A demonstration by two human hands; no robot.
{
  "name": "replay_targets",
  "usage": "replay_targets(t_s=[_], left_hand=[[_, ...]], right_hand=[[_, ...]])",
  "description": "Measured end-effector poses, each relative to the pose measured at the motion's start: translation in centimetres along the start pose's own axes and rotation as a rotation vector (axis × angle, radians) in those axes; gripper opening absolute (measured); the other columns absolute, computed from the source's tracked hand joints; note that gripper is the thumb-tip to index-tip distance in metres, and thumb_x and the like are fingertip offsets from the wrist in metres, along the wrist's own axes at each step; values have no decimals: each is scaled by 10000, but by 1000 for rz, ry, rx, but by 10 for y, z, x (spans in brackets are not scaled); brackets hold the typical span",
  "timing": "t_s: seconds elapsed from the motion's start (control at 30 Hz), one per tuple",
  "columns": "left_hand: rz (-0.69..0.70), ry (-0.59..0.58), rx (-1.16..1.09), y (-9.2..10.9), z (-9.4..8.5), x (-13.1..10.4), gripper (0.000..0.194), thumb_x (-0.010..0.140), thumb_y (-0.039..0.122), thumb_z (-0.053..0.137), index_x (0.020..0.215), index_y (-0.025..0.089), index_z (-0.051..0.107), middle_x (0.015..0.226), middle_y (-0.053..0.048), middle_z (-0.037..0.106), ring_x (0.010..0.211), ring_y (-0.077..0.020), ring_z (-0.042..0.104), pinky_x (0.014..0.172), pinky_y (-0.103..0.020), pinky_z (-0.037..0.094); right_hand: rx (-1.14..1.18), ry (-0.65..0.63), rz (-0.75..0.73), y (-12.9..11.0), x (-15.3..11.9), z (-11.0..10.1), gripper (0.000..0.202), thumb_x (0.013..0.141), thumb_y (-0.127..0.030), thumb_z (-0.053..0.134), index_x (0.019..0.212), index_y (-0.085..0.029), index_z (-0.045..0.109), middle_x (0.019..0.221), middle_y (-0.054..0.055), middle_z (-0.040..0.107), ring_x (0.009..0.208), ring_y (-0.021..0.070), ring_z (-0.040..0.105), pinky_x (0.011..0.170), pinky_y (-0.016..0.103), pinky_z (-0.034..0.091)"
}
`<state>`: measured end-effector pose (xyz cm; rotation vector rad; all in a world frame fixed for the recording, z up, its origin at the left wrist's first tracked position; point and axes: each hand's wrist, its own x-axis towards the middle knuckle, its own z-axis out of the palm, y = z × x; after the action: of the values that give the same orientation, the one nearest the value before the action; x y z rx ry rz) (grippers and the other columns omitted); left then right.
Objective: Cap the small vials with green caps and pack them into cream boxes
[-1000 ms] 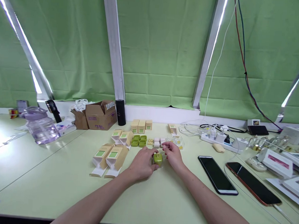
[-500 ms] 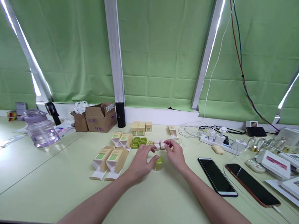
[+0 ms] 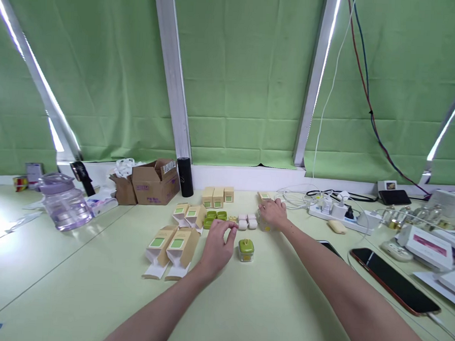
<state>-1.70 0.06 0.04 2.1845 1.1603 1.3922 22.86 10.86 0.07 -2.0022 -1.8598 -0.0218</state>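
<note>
"Starting nearest: where is the lidded pot (image 3: 245, 250)?"

"Upright on the table (image 3: 274, 305), green lid on, just right of the left hand (image 3: 216, 246). Neither hand touches it."

"Left grip?"

"Thumb and forefinger slightly apart, nothing visible between them. Judgement: good resting place, provided the knuckles avoid the pot."

"Beyond that?"

"Green pieces (image 3: 208, 223) past the left fingers; white pieces (image 3: 242, 225) between the hands."

"Right hand (image 3: 273, 212)?"

"Over the clear pots (image 3: 265, 226). Fingertips hidden; cannot tell whether they are clamped on one."

"Best method, if this is a pick-up?"

"Likely: pinch one pot by opposite walls, lift straight up, then draw back. Dragging sideways could scatter the white pieces close by."

"Farthest hazard?"

"Beige carton (image 3: 263, 196) just behind the right hand. Suggest a short reach, so the knuckles don't push it."
</note>
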Motion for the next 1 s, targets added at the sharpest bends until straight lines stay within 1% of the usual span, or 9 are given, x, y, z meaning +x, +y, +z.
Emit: replay_targets(t_s=[0.13, 0.27, 0.4, 0.53, 0.67, 0.77, 0.83, 0.9, 1.0], left_hand=[[5, -8, -4, 1, 1, 0, 178, 983, 266, 514, 950, 219, 683, 968, -78, 702, 1016, -261, 596, 914, -422, 484], [14, -11, -3, 2, 1, 0, 187, 988, 272, 510, 942, 221, 683, 960, -76, 706, 1011, -261, 596, 909, -419, 481], [25, 12, -18, 1, 1, 0, 191, 991, 285, 511, 946, 228, 688, 955, -71, 712, 1014, -261, 600, 916, -417, 483], [-15, 32, -67, 0, 0, 1, 202, 991, 318, 515, 979, 229, 696, 994, -76, 704, 1033, -255, 611, 937, -416, 488], [-111, 38, -189, 3, -2, 5, 246, 988, 400, 526, 1036, 217, 683, 1062, -93, 725, 1066, -257, 640, 947, -417, 482], [-197, -19, -372, 4, -5, 9, 344, 987, 498, 522, 1164, 230, 646, 1109, -89, 754, 1095, -259, 670, 953, -412, 481], [-254, -70, -493, 2, -5, 11, 438, 982, 568, 512, 1253, 241, 619, 1115, -83, 768, 1142, -263, 668, 952, -407, 481], [-307, -76, -586, -2, -4, 14, 520, 969, 636, 497, 1285, 240, 613, 1109, -83, 770, 1154, -272, 662, 898, -395, 488], [-344, -13, -719, -8, -2, 16, 546, 946, 692, 498, 1167, 220, 660, 1100, -87, 744, 1021, -256, 672, 780, -364, 485]], right_hand=[[-25, -50, 22, 1, 14, 4, 384, 1017, -369, 420, 1051, -217, 771, 1243, 156, 708, 1229, 362, 482, 994, 495, 301], [-42, -40, 7, 0, 20, 3, 310, 986, -292, 473, 1042, -205, 765, 1193, 163, 722, 1219, 356, 497, 998, 493, 304], [-22, 55, -28, -3, 19, -9, 336, 998, -220, 428, 1067, -191, 756, 1255, 161, 693, 1208, 344, 524, 990, 476, 335], [27, 205, -56, -11, 10, -27, 409, 1021, -181, 359, 1240, -199, 704, 1397, 145, 614, 1175, 314, 555, 954, 431, 395], [89, 358, -111, -30, -22, -36, 469, 1065, -211, 267, 1366, -187, 625, 1468, 109, 560, 1222, 281, 528, 995, 401, 424], [295, 566, -315, -50, -63, -36, 424, 1055, -209, 324, 1315, -191, 659, 1340, 109, 639, 1168, 287, 547, 965, 435, 467], [317, 606, -449, -61, -94, -36, 418, 1028, -164, 374, 1356, -204, 629, 1321, 108, 650, 1152, 292, 544, 933, 457, 486], [272, 614, -583, -71, -122, -38, 443, 981, -106, 425, 1369, -201, 617, 1328, 113, 652, 1148, 303, 541, 914, 469, 492], [187, 601, -747, -77, -151, -41, 451, 956, -94, 478, 1361, -231, 622, 1319, 100, 666, 1177, 313, 544, 953, 493, 479]])
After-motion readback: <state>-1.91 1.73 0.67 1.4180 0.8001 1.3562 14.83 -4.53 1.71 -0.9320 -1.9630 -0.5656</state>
